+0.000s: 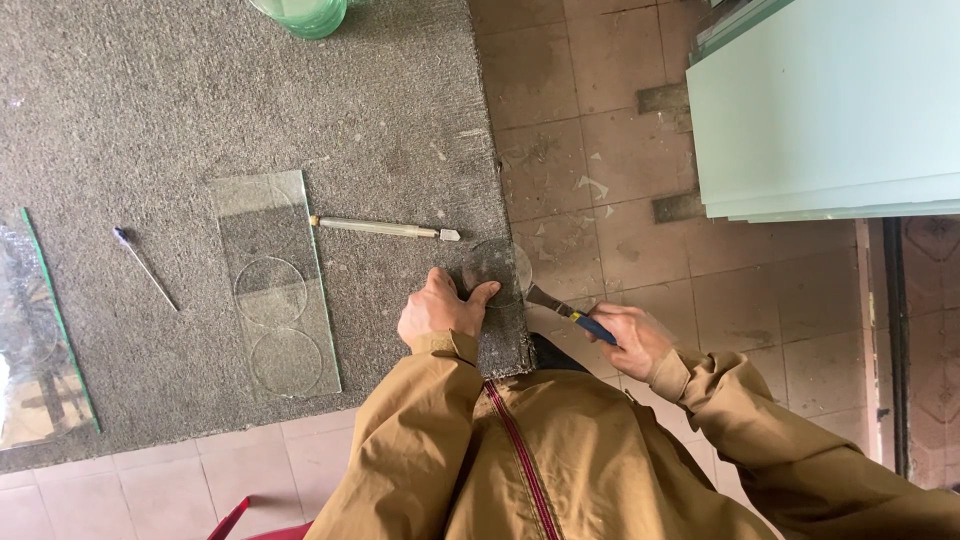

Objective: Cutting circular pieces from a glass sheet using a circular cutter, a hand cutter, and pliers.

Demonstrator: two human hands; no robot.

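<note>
**Head view: glass disc pinned at the corner, pliers biting its edge**

Head camera looks straight down and the left hand [440,312] is planted on the carpeted surface [150,120], fingers curled together and thumb pressing on a round glass disc [497,268]. The disc sits right at the surface's corner, part of it hanging out over the tiled floor [600,150], and that overhang looks deliberate: it leaves the rim free for a tool to get at from the side.

And there's the tool. The right hand [628,338] is wrapped tight around blue-handled pliers [570,312], held low off the surface's edge, the dark nose reaching in to the disc's lower right rim. Whether the nose is actually clamped on the glass is hard to tell from up here.

Around them: a glass cutter [385,229] lies just behind the disc, tip pointing towards it. Further left, a glass strip [272,280] lies flat, with two circles marked in it. A thin stick-like tool [145,267] rests well apart to the left, and another glass pane [40,330] with a green edge lies at the far left. A stack of greenish glass discs [300,14] sits at the top edge. Large pale sheets [830,110] stand over the floor to the right. Glass chips litter the tiles below the disc. Nothing blocks either hand.
</note>
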